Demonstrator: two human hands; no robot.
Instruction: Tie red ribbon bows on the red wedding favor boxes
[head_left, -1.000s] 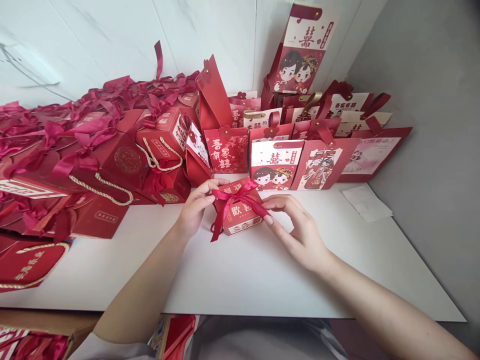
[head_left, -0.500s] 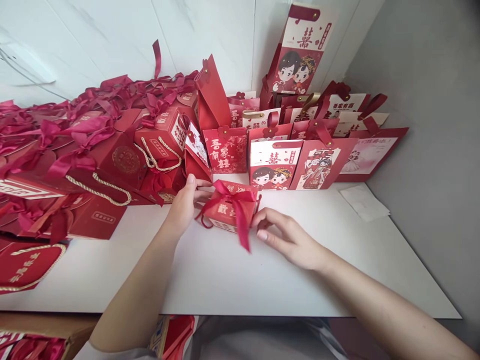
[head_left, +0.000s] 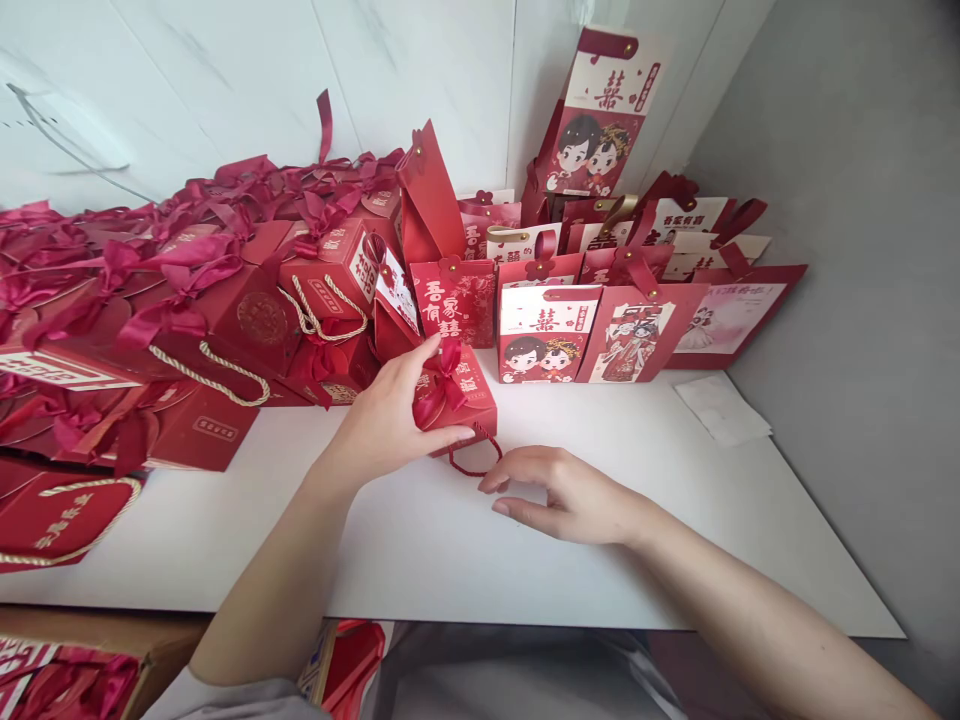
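A small red gift box (head_left: 474, 392) with a ribbon bow on its lid sits on the white table, in front of the standing bags. My left hand (head_left: 386, 415) grips it from the left, the thumb along its near side and the other fingers hidden behind it. A dark red cord handle (head_left: 478, 472) loops out from the box's near side. Just right of that loop is my right hand (head_left: 559, 495), thumb and fingers apart, fingertips close to the cord; whether they touch it I cannot tell.
Red ribboned gift boxes (head_left: 225, 300) are piled along the left. Several red and white paper gift bags (head_left: 551, 335) stand at the back right. White paper (head_left: 721, 408) lies near the grey wall. A cardboard carton (head_left: 161, 650) with red items is below the table's front edge.
The gift box has been turned, so its cord handle now faces me and to the right. My left hand has come over its left side; my right hand has shifted slightly left and is off the box.
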